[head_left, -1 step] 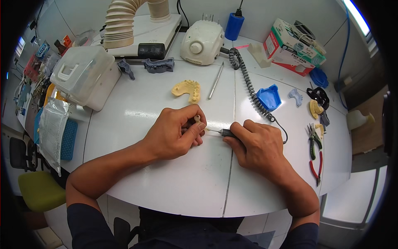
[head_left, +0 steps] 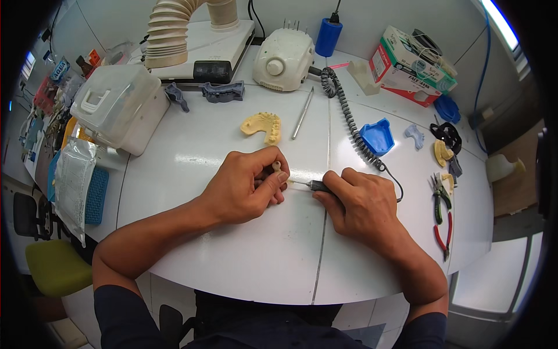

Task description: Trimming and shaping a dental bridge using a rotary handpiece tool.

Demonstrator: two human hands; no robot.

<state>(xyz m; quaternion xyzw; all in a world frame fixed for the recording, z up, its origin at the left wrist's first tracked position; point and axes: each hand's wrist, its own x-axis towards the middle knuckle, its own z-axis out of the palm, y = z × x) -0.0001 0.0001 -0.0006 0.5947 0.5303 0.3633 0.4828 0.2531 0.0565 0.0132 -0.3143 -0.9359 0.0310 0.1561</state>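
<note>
Left hand: The left hand has its thumb and fingers pinched closed on a small cream-coloured piece, partly hidden by the fingertips.
Right hand: The right hand has its fingers curled around a dark-grey cylindrical handpiece; its thin metal tip points left, by the left fingertips, contact unclear.
Piece's place: above the glossy white panelled tabletop, near its middle.
Front edge: curved; tabletop stretches from it up between the 2 forearms.
Far limit: a yellow horseshoe-shaped dental model and a slim silver metal rod.
Right limit: a dark coiled cord, then 2 pliers near the edge.
Containers: a translucent white lidded plastic case, contents indistinct; a blue plastic basket beside a silver packet.
</note>
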